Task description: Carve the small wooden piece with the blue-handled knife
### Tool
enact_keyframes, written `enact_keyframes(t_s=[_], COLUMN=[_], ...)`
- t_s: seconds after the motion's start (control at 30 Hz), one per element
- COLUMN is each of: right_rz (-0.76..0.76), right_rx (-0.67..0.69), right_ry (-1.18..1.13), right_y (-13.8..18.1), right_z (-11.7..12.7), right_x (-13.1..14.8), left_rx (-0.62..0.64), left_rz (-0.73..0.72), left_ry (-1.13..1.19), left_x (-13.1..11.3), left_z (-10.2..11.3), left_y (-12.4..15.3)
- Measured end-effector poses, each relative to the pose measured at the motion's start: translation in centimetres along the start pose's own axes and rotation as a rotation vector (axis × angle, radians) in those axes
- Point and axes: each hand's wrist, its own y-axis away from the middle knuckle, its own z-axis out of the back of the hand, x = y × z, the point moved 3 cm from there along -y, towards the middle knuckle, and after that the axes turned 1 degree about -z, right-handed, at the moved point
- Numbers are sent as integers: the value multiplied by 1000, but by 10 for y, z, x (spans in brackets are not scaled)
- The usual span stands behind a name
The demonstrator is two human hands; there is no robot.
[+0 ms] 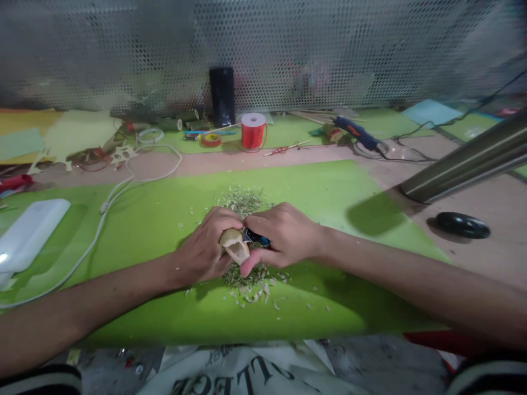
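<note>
My left hand [208, 241] is closed round a short hollow piece of bamboo [235, 247], whose pale cut opening faces me. In my right hand [284, 233] is a knife [257, 237] with a black and blue handle, mostly hidden by the fingers. Its short blade meets the bamboo's right side, and my right thumb presses near the lower rim. Greenish and pale shavings [257, 293] lie in a heap under and around both hands on the green mat [135, 299].
Behind stand a red thread spool [252, 134], a black cylinder [222, 97] and a blue glue gun [357, 133]. A white power bank [35, 233] with a cable lies left. To the right are a metal tube [465, 159] and a black oval object [463, 225]. Perforated metal [288, 55] walls the back.
</note>
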Motion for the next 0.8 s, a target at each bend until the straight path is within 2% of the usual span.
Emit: enact_keyframes(t_s=[0.23,0.47,0.8], right_rz=[-5,17,-4], right_rx=[-8,-102,-66], right_ry=[-83,23,46], right_y=[-1,-1,0], right_z=[-1,7,4], right_x=[-1,8,7], left_rx=[5,3,-3], left_rz=[-24,-19,-2], left_ry=[-38,34,37], left_x=[1,0,1], left_z=[0,-2,0], left_y=[3,0,0])
